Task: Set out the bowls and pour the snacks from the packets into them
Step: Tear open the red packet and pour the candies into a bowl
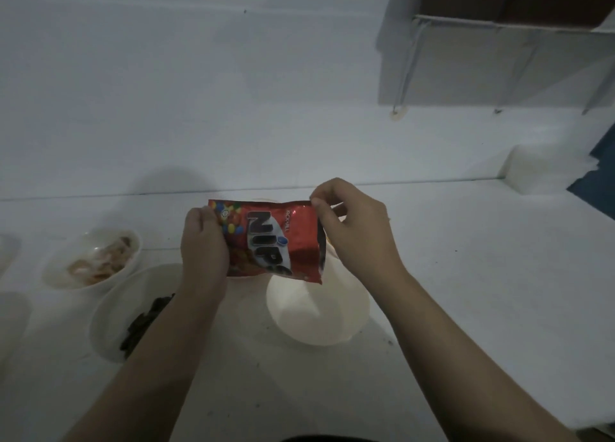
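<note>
Both hands hold a red sweet packet [271, 242] in the air above an empty white bowl [317, 312] on the white worktop [466, 275]. The left hand [203, 242] has its grip wrapped round the packet's left end; the right hand [352, 228] pinches the top right corner between thumb and fingers. To the left stand a bowl of dark snacks [109, 318] and a bowl of pale snacks [91, 258].
</note>
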Motion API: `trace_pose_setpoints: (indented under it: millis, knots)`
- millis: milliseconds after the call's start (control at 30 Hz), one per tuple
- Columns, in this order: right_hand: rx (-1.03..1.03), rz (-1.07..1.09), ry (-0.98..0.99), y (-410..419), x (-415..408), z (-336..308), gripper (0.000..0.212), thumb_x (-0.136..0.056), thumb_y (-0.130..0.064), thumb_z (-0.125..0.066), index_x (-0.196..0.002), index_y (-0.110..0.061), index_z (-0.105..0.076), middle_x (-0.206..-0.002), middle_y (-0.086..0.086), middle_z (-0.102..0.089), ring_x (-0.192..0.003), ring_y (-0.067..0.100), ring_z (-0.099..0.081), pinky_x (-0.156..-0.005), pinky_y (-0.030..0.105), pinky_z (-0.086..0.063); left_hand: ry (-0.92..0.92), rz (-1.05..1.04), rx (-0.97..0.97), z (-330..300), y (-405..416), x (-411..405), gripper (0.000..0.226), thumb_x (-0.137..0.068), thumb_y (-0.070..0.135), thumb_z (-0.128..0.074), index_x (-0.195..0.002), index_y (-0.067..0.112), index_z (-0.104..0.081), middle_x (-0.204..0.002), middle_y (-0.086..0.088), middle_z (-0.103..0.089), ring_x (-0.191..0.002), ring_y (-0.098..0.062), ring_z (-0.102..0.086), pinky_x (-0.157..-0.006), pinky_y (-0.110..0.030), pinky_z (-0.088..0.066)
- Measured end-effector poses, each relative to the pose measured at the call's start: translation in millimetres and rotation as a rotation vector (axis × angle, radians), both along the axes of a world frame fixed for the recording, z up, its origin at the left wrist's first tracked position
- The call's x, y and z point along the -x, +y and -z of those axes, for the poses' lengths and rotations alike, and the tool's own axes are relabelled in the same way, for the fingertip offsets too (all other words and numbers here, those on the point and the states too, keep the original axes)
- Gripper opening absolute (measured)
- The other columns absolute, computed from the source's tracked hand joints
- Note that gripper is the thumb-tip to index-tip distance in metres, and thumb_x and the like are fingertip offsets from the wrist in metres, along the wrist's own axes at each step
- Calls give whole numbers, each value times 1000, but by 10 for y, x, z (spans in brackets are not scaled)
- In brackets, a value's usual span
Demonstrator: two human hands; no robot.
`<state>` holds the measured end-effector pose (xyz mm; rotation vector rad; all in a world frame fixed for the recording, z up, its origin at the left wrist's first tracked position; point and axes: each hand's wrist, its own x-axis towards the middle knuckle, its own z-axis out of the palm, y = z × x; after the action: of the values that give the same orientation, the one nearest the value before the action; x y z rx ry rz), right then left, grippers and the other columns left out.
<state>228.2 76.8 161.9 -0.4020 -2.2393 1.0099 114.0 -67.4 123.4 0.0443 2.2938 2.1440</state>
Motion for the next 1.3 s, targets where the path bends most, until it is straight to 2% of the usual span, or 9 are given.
trace_pose_setpoints:
  millis: [100, 233, 367, 533, 700, 900, 1000, 1233, 1300]
  knots:
    - [-77, 34, -115, 32, 17, 128, 10, -97, -22, -57, -91, -25, -64, -87, -15, -68, -75, 5, -62, -71, 26, -53, 27, 28, 42, 89, -17, 21, 26, -106, 35, -25, -106, 18, -45, -99, 0, -57, -93, -16, -60, -69, -25, -49]
    - [-152, 48, -282, 70, 50, 212, 9, -98, -20, -56, -96, -22, -64, -91, -10, -69, -76, 5, -59, -73, 27, -51, 102, 64, 123, 154, -6, 29, 26, -106, 33, -26, -103, 14, -44, -92, 3, -53, -82, -5, -54, -62, -19, -43]
    - [-182, 63, -353, 91, 93, 248, 9, -97, -18, -57, -94, -20, -65, -90, -9, -66, -82, 10, -59, -77, 29, -52, 156, 82, 167, 190, -9, 70, 25, -106, 33, -28, -103, 14, -44, -91, 4, -53, -80, -3, -54, -62, -18, -43]
    - [-237, 72, -379, 114, 60, 357, 10, -96, -18, -60, -92, -20, -69, -90, -10, -55, -83, 8, -54, -71, 17, -44, 226, 101, 232, 215, 14, 76, 26, -105, 34, -29, -102, 14, -44, -89, 4, -53, -80, -5, -56, -63, -20, -47]
    - [-260, 87, -391, 55, 38, 381, 10, -96, -19, -59, -93, -22, -68, -94, -9, -63, -89, 11, -58, -89, 39, -50, 289, 117, 256, 202, 3, 90, 25, -105, 34, -30, -101, 14, -45, -85, 8, -53, -80, -3, -56, -62, -19, -46]
    - [-232, 86, -344, 19, 22, 432, 11, -96, -16, -60, -90, -24, -64, -89, -13, -60, -87, 11, -57, -93, 45, -49, 334, 123, 257, 133, -6, 64, 25, -105, 30, -31, -99, 10, -46, -82, 8, -52, -75, -3, -55, -57, -15, -43]
    - [-228, 99, -327, 13, 20, 459, 10, -97, -16, -59, -92, -23, -63, -92, -12, -62, -88, 11, -57, -93, 42, -50, 347, 131, 241, 120, -16, 58, 25, -105, 30, -32, -98, 10, -46, -82, 7, -52, -75, -4, -56, -57, -13, -44]
    - [-207, 110, -280, 30, -7, 546, 10, -98, -15, -57, -94, -22, -63, -92, -12, -60, -82, 3, -52, -75, 16, -46, 403, 137, 246, 80, -22, 43, 25, -105, 28, -33, -96, 9, -47, -80, 6, -54, -75, -6, -57, -54, -9, -42]
    - [-198, 114, -277, 56, -7, 535, 10, -99, -16, -57, -95, -21, -64, -93, -13, -59, -83, 3, -52, -75, 14, -43, 414, 144, 240, 84, -19, 43, 24, -104, 27, -34, -95, 9, -47, -80, 5, -54, -74, -5, -57, -54, -10, -43]
